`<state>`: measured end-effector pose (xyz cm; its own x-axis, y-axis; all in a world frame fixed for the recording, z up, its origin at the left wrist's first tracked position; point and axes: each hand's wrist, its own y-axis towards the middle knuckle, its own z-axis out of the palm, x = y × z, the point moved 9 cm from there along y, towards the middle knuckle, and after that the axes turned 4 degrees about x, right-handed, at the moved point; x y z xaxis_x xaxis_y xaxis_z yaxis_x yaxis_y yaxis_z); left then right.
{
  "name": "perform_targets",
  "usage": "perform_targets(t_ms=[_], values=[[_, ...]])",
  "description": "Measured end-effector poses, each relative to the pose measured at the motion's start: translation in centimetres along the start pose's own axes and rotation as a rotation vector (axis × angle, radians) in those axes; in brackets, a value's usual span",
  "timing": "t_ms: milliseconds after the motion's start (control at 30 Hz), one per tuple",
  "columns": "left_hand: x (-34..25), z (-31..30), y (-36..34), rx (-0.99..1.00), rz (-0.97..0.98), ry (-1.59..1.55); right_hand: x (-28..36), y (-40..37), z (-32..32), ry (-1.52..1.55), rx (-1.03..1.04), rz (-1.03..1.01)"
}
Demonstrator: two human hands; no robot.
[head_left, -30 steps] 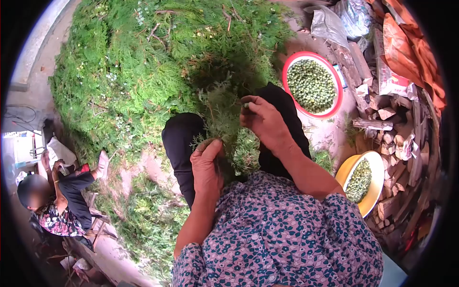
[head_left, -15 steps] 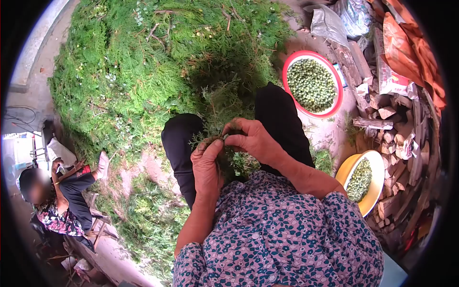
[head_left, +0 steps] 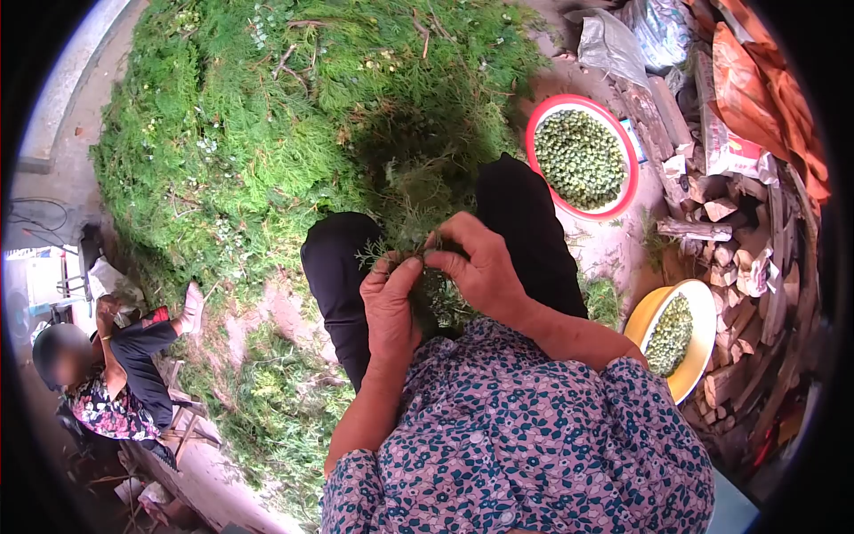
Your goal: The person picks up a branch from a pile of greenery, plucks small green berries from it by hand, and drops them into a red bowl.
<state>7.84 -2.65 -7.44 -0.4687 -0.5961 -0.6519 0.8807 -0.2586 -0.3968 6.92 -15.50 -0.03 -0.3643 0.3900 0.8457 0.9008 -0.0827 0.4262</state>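
Between my knees, my left hand (head_left: 390, 298) pinches a green evergreen sprig (head_left: 372, 254), whose scaly tips stick out past the fingers. Right beside it, my right hand (head_left: 480, 271) has thumb and forefinger pressed together close to the left thumb. Whatever lies in that right pinch is too small to make out. Under and beyond both hands spreads a large heap of cut evergreen branches (head_left: 240, 133). To the right stands a red-rimmed basin (head_left: 632, 182) full of small green cones. A yellow basin (head_left: 705, 334) holding more of them sits nearer, by my right elbow.
Stacked firewood (head_left: 725, 258) and an orange tarp (head_left: 756, 98) line the right side. Plastic sacks (head_left: 614, 44) lie at the upper right. At the left, another person (head_left: 116, 383) sits on a low wooden seat. Loose greenery (head_left: 276, 400) covers the floor nearby.
My right hand has shifted slightly right, and its fingers have turned a little. My left hand has moved slightly right and down, still with the sprig. The other person's hand has moved slightly.
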Motion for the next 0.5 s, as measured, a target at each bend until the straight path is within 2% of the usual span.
perform_targets(t_ms=[33,100,133,200,233,300,367,400,467,500], values=[[-0.4,0.0,-0.1,-0.005,0.038,0.057,0.0,0.1,-0.2,-0.002,-0.001,-0.002],[-0.8,0.2,-0.4,-0.010,0.078,0.113,-1.8,0.2,-1.2,0.022,-0.024,0.182],[-1.1,0.5,-0.6,-0.011,0.103,0.178,-1.7,0.5,-1.5,0.024,-0.023,0.180],[-1.3,0.5,-0.9,-0.012,0.124,0.244,-4.7,-0.8,0.5,0.743,0.057,0.659],[-1.5,0.4,-0.9,-0.027,0.137,0.316,-4.5,-0.5,0.2,0.742,0.056,0.660],[-1.8,0.2,-1.0,-0.043,0.149,0.390,-5.2,-0.7,0.2,1.194,-0.128,0.783],[-3.0,0.8,-1.4,-0.037,0.254,0.621,-6.2,-0.5,-0.5,1.191,-0.121,0.776],[-2.9,0.6,-1.4,-0.037,0.252,0.621,-6.6,-0.4,-1.0,1.188,-0.114,0.768],[-3.4,1.1,-1.6,0.048,0.367,0.769,-6.0,0.4,-1.6,1.155,-0.050,0.721],[-3.3,0.8,-1.3,0.051,0.365,0.769,-5.5,0.8,-1.8,1.053,-0.029,0.725]])
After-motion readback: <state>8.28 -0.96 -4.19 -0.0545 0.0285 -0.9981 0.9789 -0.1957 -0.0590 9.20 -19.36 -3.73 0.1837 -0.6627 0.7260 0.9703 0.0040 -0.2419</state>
